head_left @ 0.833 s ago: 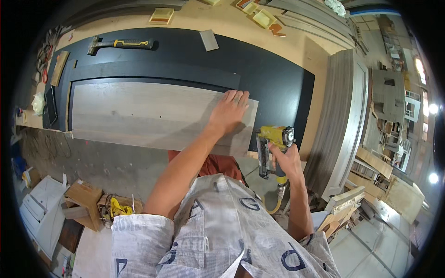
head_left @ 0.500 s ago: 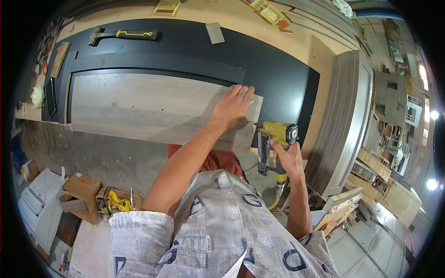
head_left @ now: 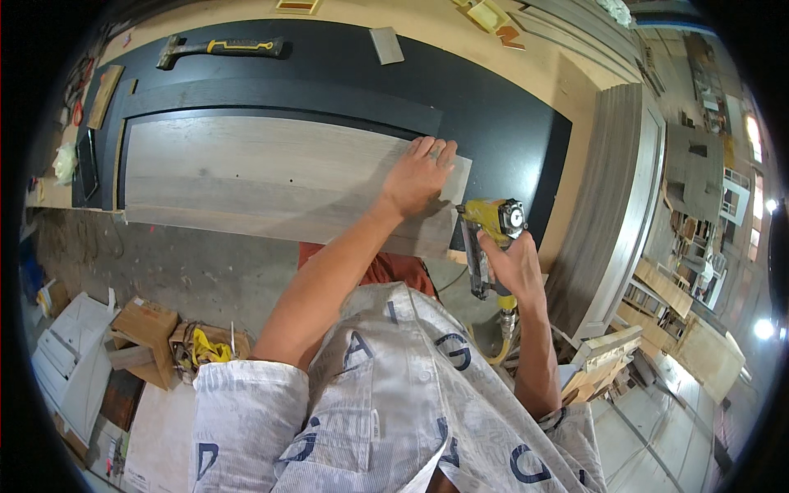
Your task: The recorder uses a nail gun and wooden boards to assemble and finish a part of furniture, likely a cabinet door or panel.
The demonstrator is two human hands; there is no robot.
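A long grey wood-grain board [head_left: 246, 168] lies along the near edge of the black work surface [head_left: 518, 123]. My left hand [head_left: 417, 177] presses down on the board near its right end, its palm resting on the face and its fingertips over the far edge. My right hand [head_left: 514, 263] is wrapped round the handle of a yellow pneumatic nail gun [head_left: 483, 215]. The gun's nose is close to the board's right end; whether it touches I cannot tell. An air hose [head_left: 500, 349] runs down from the bottom of its handle.
A hammer [head_left: 222, 49] and a small grey block [head_left: 386, 45] lie farther back on the black surface. Stacked grey panels [head_left: 604, 205] stand at the right. Below left are cardboard boxes [head_left: 144, 329]. A phone-like black object [head_left: 87, 164] lies at the left end.
The nail gun has turned slightly in my right hand and shifted up a little. My left hand stays on the board. The whole view has shifted a bit.
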